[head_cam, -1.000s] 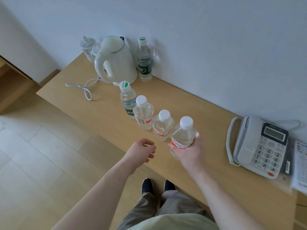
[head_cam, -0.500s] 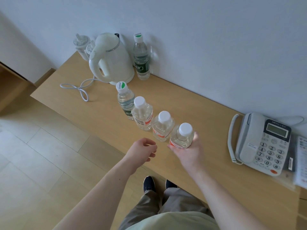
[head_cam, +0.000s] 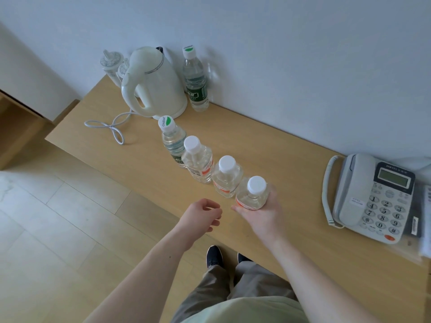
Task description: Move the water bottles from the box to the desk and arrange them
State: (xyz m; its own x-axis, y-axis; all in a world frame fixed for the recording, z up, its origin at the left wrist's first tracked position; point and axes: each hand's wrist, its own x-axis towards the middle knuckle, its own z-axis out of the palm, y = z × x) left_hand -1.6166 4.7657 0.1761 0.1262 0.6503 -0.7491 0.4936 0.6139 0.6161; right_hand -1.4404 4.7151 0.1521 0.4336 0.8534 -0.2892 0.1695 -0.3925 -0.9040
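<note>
Several small water bottles stand in a diagonal row on the wooden desk (head_cam: 268, 145). My right hand (head_cam: 262, 215) grips the nearest bottle (head_cam: 253, 194), which has a white cap and a red label and stands at the row's right end. Beside it are a second red-label bottle (head_cam: 226, 177), a third (head_cam: 198, 159) and a green-label bottle (head_cam: 172, 141). Another green-label bottle (head_cam: 194, 80) stands at the wall. My left hand (head_cam: 201, 215) hovers over the desk's front edge, fingers loosely curled, holding nothing. The box is out of view.
A white electric kettle (head_cam: 151, 85) with its looped cord (head_cam: 112, 127) sits at the back left, with wrapped cups (head_cam: 112, 66) behind it. A grey desk telephone (head_cam: 373, 197) lies at the right. Pale floor tiles lie to the left of the desk.
My right hand has lowered the nearest bottle down and slightly back, in line with the row. My left hand has stayed in place.
</note>
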